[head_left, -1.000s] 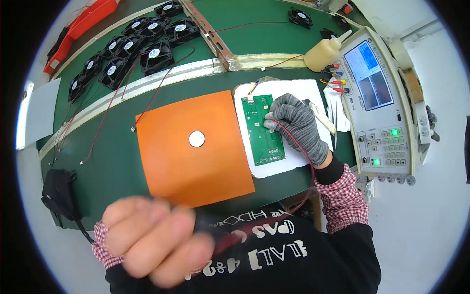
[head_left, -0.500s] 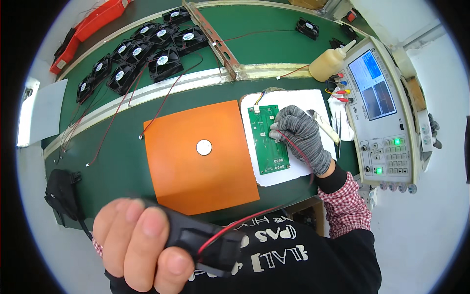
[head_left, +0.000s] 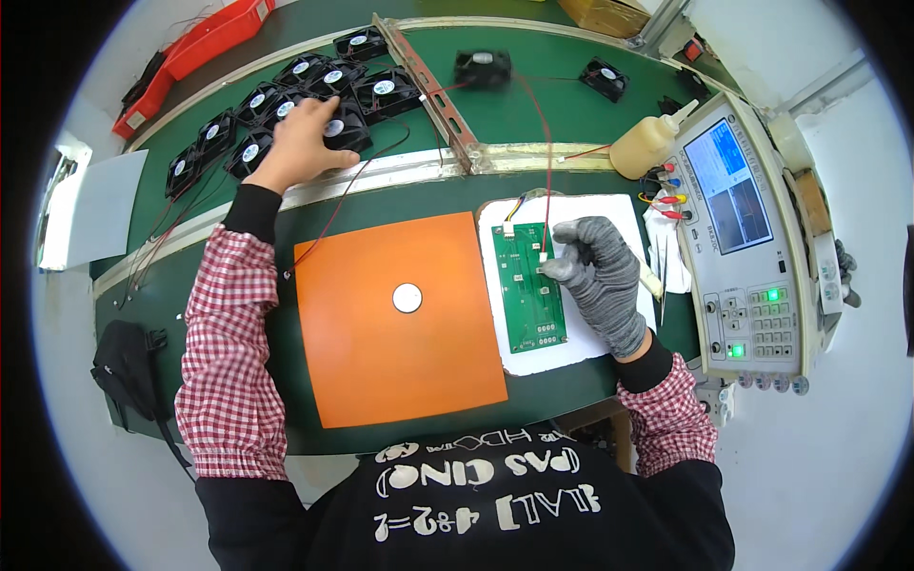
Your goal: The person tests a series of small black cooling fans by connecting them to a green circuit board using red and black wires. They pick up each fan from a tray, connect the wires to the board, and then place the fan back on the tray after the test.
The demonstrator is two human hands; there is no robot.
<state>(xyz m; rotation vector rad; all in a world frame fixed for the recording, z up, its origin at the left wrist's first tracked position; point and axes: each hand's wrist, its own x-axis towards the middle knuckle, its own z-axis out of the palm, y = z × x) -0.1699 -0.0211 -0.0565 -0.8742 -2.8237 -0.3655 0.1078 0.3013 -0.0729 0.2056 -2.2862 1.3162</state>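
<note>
Nearest, an orange sheet [head_left: 400, 366] is laid on the green table [head_left: 228, 381]. Just right of it, a green circuit board [head_left: 523, 306] is supported on a white pad [head_left: 583, 352]. Above the board's right edge, the gloved right hand [head_left: 602, 285] is held with thumb and forefinger parted beside a white plug [head_left: 543, 256]; whether the plug is touched cannot be told. Farther off, the bare left hand [head_left: 307, 143] is spread over a black fan [head_left: 350, 131] within a cluster; whether it is gripped cannot be told. Beyond, the plug's red wire [head_left: 549, 176] is traced to a blurred fan [head_left: 483, 69].
</note>
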